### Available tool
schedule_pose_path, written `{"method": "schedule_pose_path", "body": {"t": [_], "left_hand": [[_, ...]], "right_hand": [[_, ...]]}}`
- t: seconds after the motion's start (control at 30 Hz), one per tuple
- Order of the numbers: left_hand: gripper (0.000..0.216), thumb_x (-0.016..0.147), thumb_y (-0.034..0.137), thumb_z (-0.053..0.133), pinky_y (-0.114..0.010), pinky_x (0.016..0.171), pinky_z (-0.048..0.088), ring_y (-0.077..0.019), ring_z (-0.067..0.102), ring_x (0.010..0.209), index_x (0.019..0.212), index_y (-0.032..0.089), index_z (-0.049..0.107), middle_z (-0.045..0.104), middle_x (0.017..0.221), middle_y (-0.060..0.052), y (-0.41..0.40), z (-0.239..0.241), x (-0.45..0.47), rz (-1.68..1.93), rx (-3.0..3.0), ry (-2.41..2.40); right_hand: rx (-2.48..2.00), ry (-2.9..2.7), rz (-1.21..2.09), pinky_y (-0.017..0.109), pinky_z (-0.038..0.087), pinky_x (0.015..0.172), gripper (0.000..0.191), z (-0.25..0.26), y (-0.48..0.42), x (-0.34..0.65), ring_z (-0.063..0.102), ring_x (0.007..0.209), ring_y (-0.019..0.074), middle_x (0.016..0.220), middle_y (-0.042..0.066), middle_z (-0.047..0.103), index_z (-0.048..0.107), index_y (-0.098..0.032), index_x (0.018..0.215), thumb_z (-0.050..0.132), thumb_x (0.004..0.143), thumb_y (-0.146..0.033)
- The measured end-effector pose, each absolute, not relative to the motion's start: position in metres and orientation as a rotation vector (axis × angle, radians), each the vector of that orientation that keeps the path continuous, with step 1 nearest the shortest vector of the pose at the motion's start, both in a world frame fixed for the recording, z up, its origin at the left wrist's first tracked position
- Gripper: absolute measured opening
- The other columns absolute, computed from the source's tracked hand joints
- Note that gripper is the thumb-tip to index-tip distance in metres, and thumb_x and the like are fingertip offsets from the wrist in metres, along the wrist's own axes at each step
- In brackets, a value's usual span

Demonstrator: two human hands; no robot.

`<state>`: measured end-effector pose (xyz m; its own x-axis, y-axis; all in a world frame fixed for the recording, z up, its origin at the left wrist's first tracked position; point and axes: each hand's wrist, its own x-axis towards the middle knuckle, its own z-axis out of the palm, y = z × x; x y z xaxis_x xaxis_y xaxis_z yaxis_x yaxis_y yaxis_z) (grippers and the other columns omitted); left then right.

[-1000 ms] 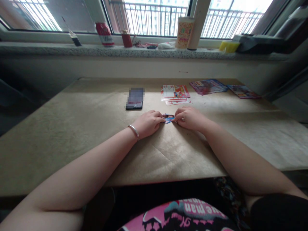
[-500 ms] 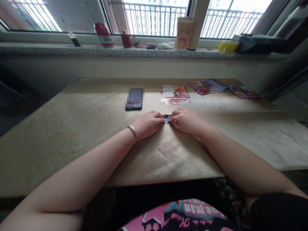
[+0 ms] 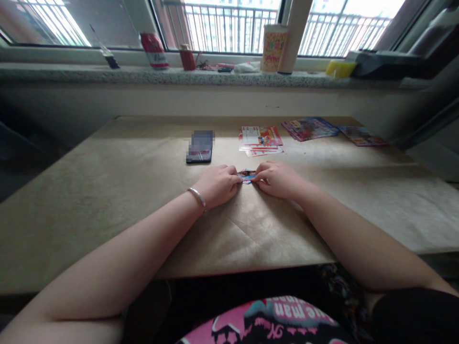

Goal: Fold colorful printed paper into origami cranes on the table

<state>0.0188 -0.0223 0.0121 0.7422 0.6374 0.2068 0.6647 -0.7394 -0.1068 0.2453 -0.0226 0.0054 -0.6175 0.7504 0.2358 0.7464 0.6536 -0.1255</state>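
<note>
A small folded piece of coloured paper (image 3: pixel 246 176), blue and red, lies on the brown paper-covered table (image 3: pixel 107 191) between my two hands. My left hand (image 3: pixel 217 184), with a silver bracelet on its wrist, pinches the paper's left end with curled fingers. My right hand (image 3: pixel 278 178) pinches the right end the same way. Both hands rest on the table surface. Most of the folded piece is hidden by my fingertips.
A dark phone (image 3: pixel 200 146) lies just beyond my left hand. A stack of red printed leaflets (image 3: pixel 260 139) and further coloured leaflets (image 3: pixel 310 128) lie at the back right. The windowsill (image 3: pixel 71 74) holds a red can, a paper cup, a brush and a yellow sponge.
My hands have drawn closer together over the folded paper, so less of it shows. The whole pair has shifted slightly left.
</note>
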Motion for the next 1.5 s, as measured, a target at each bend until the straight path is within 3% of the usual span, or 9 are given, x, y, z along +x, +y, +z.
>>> {"method": "schedule_pose_path", "body": {"t": [0.17,0.33,0.53,0.9,1.13,1.27,1.4,1.5], "left_hand": [[0.029,0.087,0.021,0.05,-0.028,0.075,0.049,-0.0161,0.064,0.083,0.1,0.024,0.075,0.069,0.1,-0.004,-0.016,0.011,0.01,-0.275,-2.877,-1.048],[0.029,0.088,0.022,0.048,-0.027,0.069,0.048,-0.0159,0.065,0.085,0.1,0.026,0.075,0.071,0.105,0.0,-0.016,0.016,0.006,-0.188,-2.842,-1.027],[0.027,0.088,0.023,0.048,-0.028,0.06,0.043,-0.0179,0.064,0.08,0.094,0.023,0.074,0.07,0.096,-0.004,-0.021,0.02,0.012,-0.107,-2.73,-0.971],[0.022,0.087,0.018,0.048,-0.028,0.063,0.044,-0.0187,0.063,0.085,0.093,0.019,0.069,0.069,0.101,-0.006,-0.017,0.014,0.009,-0.193,-2.73,-0.874],[0.022,0.091,0.023,0.045,-0.03,0.066,0.045,-0.018,0.063,0.077,0.087,0.017,0.066,0.068,0.091,-0.008,-0.018,0.01,0.013,-0.251,-2.699,-0.862],[0.026,0.092,0.03,0.045,-0.029,0.064,0.046,-0.0189,0.063,0.08,0.102,0.015,0.064,0.065,0.104,-0.011,-0.018,0.007,0.016,-0.356,-2.68,-1.031],[0.044,0.093,0.037,0.048,-0.034,0.082,0.049,-0.0241,0.062,0.099,0.129,0.012,0.053,0.061,0.122,-0.013,-0.014,0.001,0.015,-0.465,-2.669,-1.115],[0.051,0.093,0.042,0.048,-0.039,0.094,0.046,-0.0268,0.058,0.11,0.134,0.011,0.05,0.058,0.128,-0.014,-0.009,-0.002,0.013,-0.427,-2.706,-1.165]], "right_hand": [[-1.2,-2.597,0.053,0.033,0.046,0.079,0.023,0.005,-0.022,0.247,0.062,0.087,0.0199,0.096,0.005,0.071,0.078,-0.024,0.092,0.057,0.083,-0.023],[-1.217,-2.579,0.063,0.032,0.047,0.08,0.023,0.003,-0.021,0.247,0.062,0.088,0.0201,0.095,0.005,0.071,0.078,-0.024,0.093,0.058,0.083,-0.023],[-1.245,-2.584,0.085,0.033,0.047,0.082,0.022,0.008,-0.022,0.25,0.063,0.088,0.0203,0.095,0.005,0.072,0.078,-0.023,0.09,0.058,0.082,-0.021],[-1.221,-2.515,0.173,0.034,0.047,0.083,0.02,0.003,-0.018,0.254,0.062,0.088,0.0208,0.091,0.007,0.07,0.077,-0.021,0.088,0.058,0.082,-0.023],[-1.217,-2.244,0.445,0.025,0.045,0.066,0.017,-0.012,-0.005,0.261,0.056,0.068,0.0121,0.086,0.004,0.064,0.074,-0.018,0.086,0.059,0.081,-0.024],[-1.284,-2.244,0.342,0.028,0.045,0.07,0.023,-0.014,-0.005,0.26,0.056,0.073,0.0144,0.091,0.006,0.064,0.072,-0.017,0.098,0.063,0.08,-0.029],[-1.27,-2.325,0.22,0.035,0.045,0.085,0.033,-0.014,-0.007,0.256,0.058,0.09,0.021,0.097,0.009,0.067,0.07,-0.017,0.109,0.064,0.082,-0.035],[-1.24,-2.344,0.221,0.038,0.044,0.093,0.036,-0.015,-0.008,0.254,0.057,0.1,0.0236,0.105,0.01,0.067,0.068,-0.018,0.114,0.063,0.084,-0.036]]}}
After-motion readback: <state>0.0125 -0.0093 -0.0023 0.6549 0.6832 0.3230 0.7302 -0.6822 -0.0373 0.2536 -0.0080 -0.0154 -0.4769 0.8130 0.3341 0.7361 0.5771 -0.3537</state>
